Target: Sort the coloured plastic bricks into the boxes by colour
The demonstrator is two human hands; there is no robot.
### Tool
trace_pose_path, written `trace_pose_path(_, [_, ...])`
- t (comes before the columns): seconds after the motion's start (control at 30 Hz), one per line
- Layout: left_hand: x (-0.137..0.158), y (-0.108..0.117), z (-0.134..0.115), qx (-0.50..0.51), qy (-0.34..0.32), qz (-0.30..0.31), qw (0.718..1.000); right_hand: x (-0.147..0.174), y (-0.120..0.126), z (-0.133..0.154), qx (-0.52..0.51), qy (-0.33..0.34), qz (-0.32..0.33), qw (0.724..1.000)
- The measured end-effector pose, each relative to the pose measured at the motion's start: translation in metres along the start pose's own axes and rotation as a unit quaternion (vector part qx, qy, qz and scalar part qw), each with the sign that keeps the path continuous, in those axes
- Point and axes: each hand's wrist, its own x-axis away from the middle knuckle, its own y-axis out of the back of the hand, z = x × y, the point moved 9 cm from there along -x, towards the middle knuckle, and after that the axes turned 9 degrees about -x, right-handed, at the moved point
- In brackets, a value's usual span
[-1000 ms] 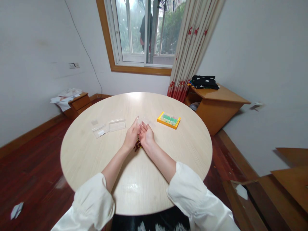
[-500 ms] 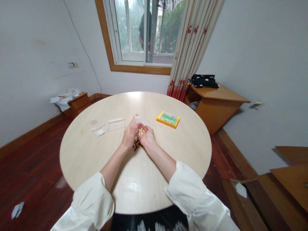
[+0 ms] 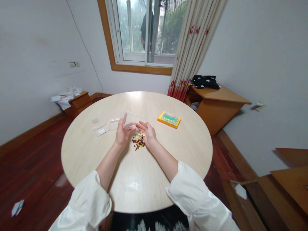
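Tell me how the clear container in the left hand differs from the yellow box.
The clear container is colourless; the yellow box shows yellow and green. The clear container is in the left hand; the yellow box lies flat on the table. Both look roughly rectangular.

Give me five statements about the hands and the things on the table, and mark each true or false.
1. The left hand holds a clear plastic box. True.
2. The small pieces are all one colour. False: the small pieces are cream, brown and yellow.
3. The right hand is at the right side of the small pieces. True.
4. The yellow-edged item lies to the left of both hands. False: the yellow-edged item lies to their right.
5. The tabletop is square. False: the tabletop is rounded.
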Motion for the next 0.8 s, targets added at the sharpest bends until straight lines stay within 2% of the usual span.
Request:
trace_pose_path(0.2, [-0.001,0.006,0.003,0.059,0.041,-0.004,0.997,0.007,-0.007,0.004,0.026,0.008,0.013,1.000])
trace_pose_path(0.37, [-0.002,0.009,0.007,0.116,0.068,-0.019,0.991,0.010,-0.016,0.006,0.049,0.026,0.055,0.997])
trace_pose_path(0.47, [-0.004,0.010,0.012,0.153,0.080,-0.025,0.985,0.011,-0.020,0.008,0.105,0.044,0.068,0.991])
trace_pose_path(0.53, [-0.005,0.011,0.014,0.180,0.084,-0.026,0.980,0.014,-0.025,0.014,0.173,0.081,0.084,0.978])
trace_pose_path(0.6, [-0.007,0.012,0.015,0.208,0.084,-0.026,0.974,0.021,-0.033,0.025,0.275,0.154,0.108,0.943])
trace_pose_path(0.63, [-0.008,0.013,0.016,0.220,0.086,-0.027,0.971,0.026,-0.038,0.029,0.335,0.196,0.122,0.914])
trace_pose_path(0.73, [-0.009,0.014,0.017,0.235,0.099,-0.020,0.967,0.041,-0.053,0.033,0.500,0.290,0.159,0.800])
trace_pose_path(0.8, [-0.009,0.013,0.019,0.225,0.113,-0.008,0.968,0.046,-0.057,0.032,0.565,0.318,0.168,0.742])
